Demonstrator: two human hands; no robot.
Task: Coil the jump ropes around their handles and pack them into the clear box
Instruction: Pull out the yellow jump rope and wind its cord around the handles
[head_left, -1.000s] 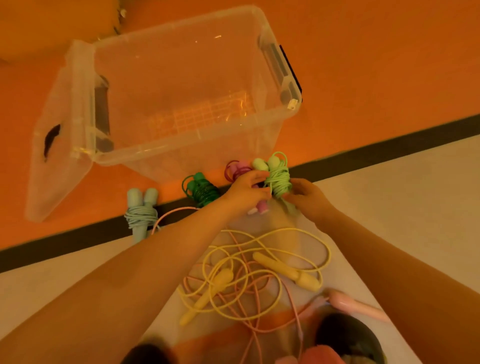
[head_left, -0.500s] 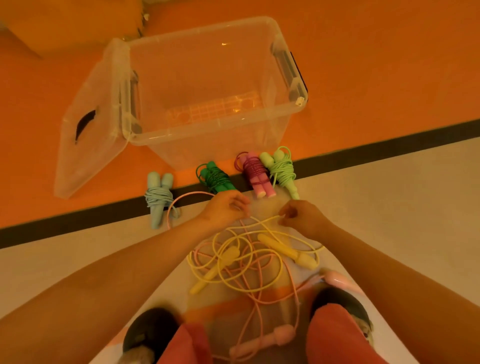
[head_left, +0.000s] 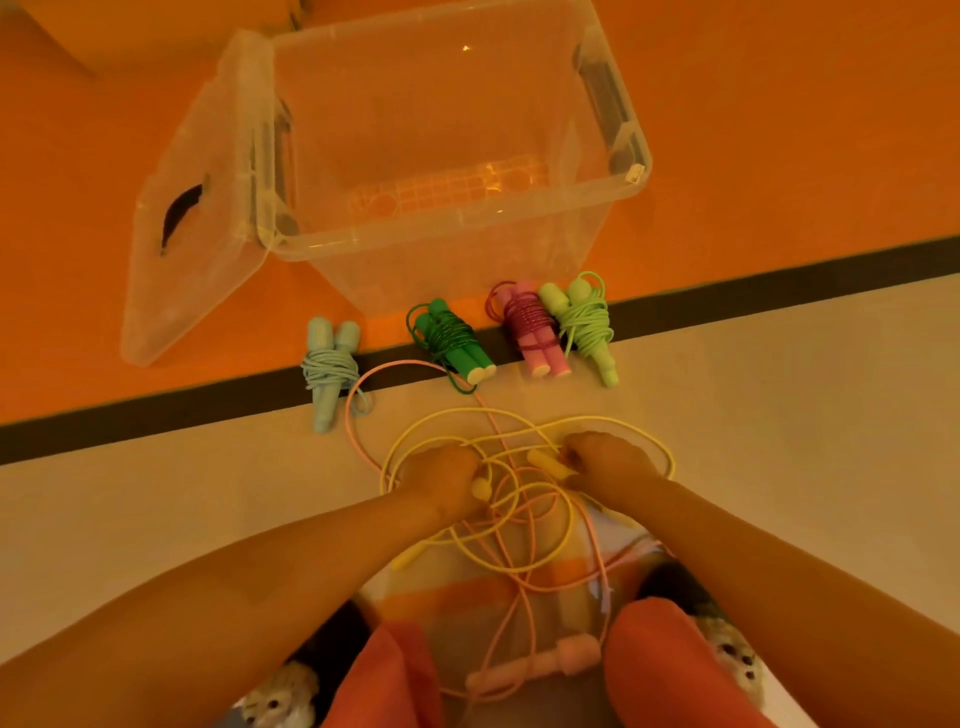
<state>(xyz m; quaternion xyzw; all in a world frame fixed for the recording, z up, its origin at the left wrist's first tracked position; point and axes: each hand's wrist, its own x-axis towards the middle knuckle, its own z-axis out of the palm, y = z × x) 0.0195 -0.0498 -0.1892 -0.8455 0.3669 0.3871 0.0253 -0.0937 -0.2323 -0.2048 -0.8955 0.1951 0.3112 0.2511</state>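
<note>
Left hand: the left hand (head_left: 441, 478), at centre frame, is closing its curled fingers over the first yellow handle (head_left: 480, 488), whose round end is poking out beside the knuckles.
Right hand: the right hand (head_left: 608, 460), just right of centre, is pinching the second yellow handle (head_left: 545, 461) at its tip, fingers bent around it.
Yellow cord: the yellow cord (head_left: 511, 570) is lying in loose, overlapping loops around and below both hands on the pale floor (head_left: 779, 415).
Pink jump rope: the pink jump rope (head_left: 540, 667) is running uncoiled through the yellow loops, its handles lying at the bottom centre between the knees.
Coiled bundles: the pale blue bundle (head_left: 330, 369), dark green bundle (head_left: 452, 338), magenta bundle (head_left: 530, 332) and light green bundle (head_left: 584, 322) are sitting in a row along the black stripe (head_left: 779, 280), above the hands.
Clear box: the clear box (head_left: 457, 244) is standing open in the upper centre, with no rope in it; its lid (head_left: 182, 270) is leaning at its left side.
Handling: the cord is looking light, limp and prone to snagging on the pink one. The stiff handles are probably the best hold: both brought together in one hand, the other hand winding the cord on under light tension.
</note>
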